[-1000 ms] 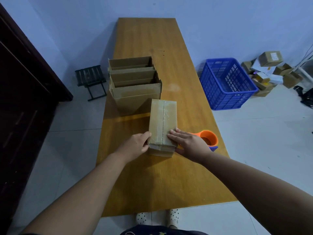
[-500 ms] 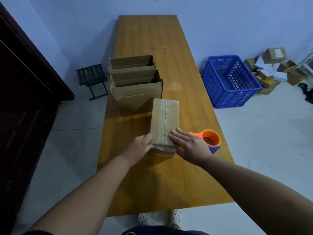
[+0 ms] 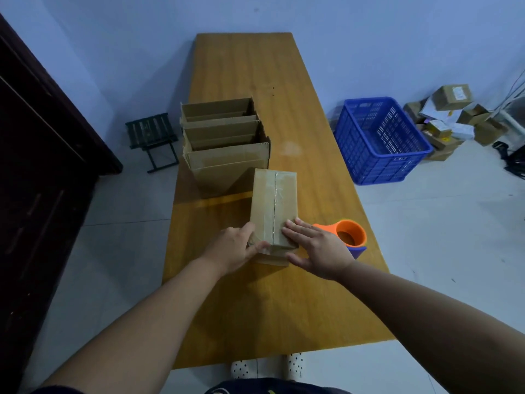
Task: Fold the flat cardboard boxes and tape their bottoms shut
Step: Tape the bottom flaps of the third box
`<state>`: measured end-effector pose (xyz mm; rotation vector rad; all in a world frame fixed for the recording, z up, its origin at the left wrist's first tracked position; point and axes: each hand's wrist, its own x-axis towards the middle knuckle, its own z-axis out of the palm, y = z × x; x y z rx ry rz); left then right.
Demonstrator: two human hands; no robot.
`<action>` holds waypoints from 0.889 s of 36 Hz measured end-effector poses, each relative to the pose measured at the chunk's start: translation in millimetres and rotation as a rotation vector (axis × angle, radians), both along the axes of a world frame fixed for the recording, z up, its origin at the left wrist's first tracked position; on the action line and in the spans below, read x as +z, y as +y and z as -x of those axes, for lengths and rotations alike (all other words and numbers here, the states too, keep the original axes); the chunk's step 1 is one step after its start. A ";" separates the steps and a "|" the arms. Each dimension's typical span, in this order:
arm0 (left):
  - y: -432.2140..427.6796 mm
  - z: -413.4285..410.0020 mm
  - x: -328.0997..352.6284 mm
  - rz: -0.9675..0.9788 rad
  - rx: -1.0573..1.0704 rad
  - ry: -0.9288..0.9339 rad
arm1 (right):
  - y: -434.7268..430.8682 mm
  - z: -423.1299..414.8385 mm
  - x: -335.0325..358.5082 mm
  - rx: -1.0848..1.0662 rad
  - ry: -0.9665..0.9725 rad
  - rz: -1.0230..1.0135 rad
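Midway along the long wooden table (image 3: 255,66), the upturned brown cardboard box (image 3: 274,206) stands taped along its seam. My left hand (image 3: 233,248) has slipped to its seven o'clock corner, curled there, thumb pressing the tape tail down; my right hand (image 3: 318,248) stays flat on top. This bottom looks sealed.

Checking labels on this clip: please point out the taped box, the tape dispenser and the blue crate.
taped box (image 3: 264,206): head view, upturned taped face, left of the seam.
tape dispenser (image 3: 336,227): head view, orange ring's outer wall.
blue crate (image 3: 380,169): head view, near side wall.
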<state>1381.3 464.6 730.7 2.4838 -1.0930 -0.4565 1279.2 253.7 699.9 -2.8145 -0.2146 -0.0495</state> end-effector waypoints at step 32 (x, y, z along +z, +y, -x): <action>2.7 -1.1 -13.3 -0.052 -0.094 -0.169 | 8.3 -1.5 -13.9 -0.014 -0.235 0.039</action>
